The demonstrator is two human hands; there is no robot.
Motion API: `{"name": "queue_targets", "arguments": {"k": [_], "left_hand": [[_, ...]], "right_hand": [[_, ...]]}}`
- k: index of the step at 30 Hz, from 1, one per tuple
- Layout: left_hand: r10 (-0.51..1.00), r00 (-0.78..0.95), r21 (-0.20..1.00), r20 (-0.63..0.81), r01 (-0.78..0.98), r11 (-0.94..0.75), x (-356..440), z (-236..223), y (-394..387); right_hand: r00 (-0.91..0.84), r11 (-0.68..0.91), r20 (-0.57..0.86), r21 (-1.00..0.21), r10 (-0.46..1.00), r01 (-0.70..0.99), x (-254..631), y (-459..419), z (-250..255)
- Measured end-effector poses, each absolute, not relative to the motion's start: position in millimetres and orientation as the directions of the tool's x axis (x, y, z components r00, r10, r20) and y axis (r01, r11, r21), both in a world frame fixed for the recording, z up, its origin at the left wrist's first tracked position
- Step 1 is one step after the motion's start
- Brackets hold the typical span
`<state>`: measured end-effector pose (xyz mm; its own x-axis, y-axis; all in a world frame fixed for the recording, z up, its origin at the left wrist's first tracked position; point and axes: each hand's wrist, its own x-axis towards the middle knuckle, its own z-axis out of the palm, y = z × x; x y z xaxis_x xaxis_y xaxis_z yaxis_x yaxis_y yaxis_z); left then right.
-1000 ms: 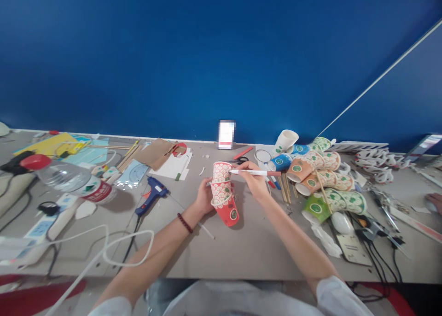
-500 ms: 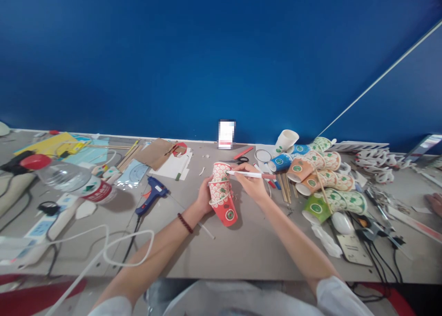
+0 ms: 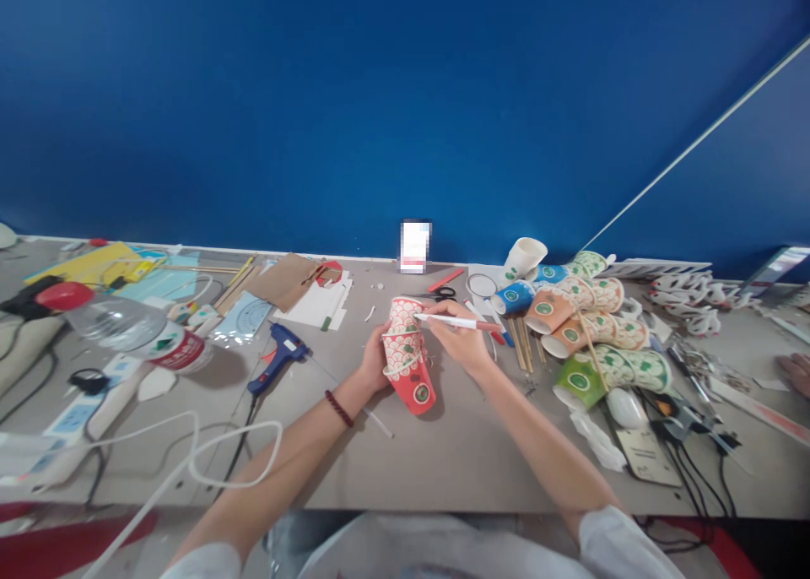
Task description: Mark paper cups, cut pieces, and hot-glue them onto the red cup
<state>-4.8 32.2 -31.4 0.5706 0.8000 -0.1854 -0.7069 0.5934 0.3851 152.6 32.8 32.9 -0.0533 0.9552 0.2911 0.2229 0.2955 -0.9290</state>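
With my left hand (image 3: 377, 359) I gripped the red-and-white patterned paper-cup stack (image 3: 406, 351), midway along the flat grey desk (image 3: 443, 469); my right hand (image 3: 463, 339) pinched a slim white-and-red marker (image 3: 467, 321), tip near the stack's far end.

Can't read any lettering — see blurred bottle label (image 3: 185, 348) toward half-past eight, round emblem (image 3: 421, 393) on red cup (image 3: 407, 385), six o'clock.

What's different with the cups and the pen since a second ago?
The pen in the right hand moved slightly left, its red end now lower in the picture. The red paper cups in the left hand turned a little, the round logo shifting left. Both hands kept their hold. The blue glue gun and bottle stayed put.
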Motion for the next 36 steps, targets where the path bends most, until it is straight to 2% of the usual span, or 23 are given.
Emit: {"name": "queue_targets", "arguments": {"k": [36], "left_hand": [[0.791,0.573,0.380,-0.217,-0.697,0.609,-4.8,-29.9,31.1]], "right_hand": [[-0.041,0.339,0.339,-0.913,0.940,0.225,154.2,33.0,32.7]]}}
